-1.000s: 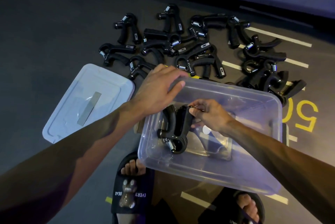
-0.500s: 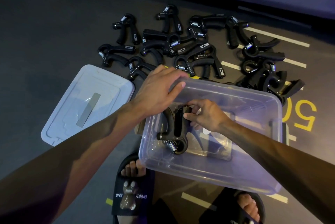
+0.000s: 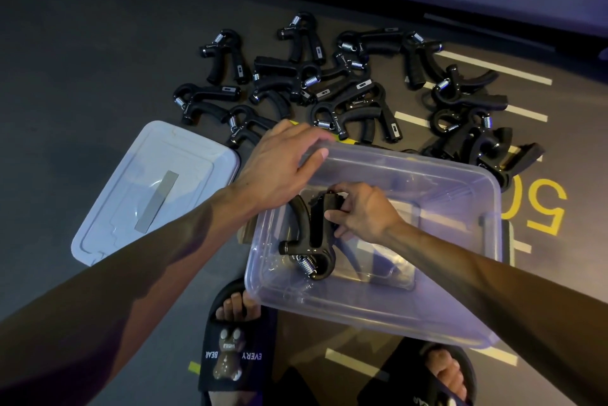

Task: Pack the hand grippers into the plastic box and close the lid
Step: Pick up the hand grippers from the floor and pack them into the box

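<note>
A clear plastic box [image 3: 378, 310] sits on the dark floor in front of my feet. My left hand [image 3: 279, 169] grips its far left rim. Inside the box, at the left end, a black hand gripper [image 3: 311, 234] lies with its spring toward me; my right hand [image 3: 362, 211] holds its upper handle. Several more black hand grippers [image 3: 348, 90] lie scattered on the floor beyond the box. The pale lid [image 3: 151, 188] lies flat on the floor to the left.
My feet in black slippers [image 3: 233, 356] stand just below the box. Yellow and white floor markings [image 3: 546, 208] run to the right. A dark wall base crosses the top of the view.
My right hand has lowered the hand gripper a little deeper into the box's left end. My left hand stays on the rim.
</note>
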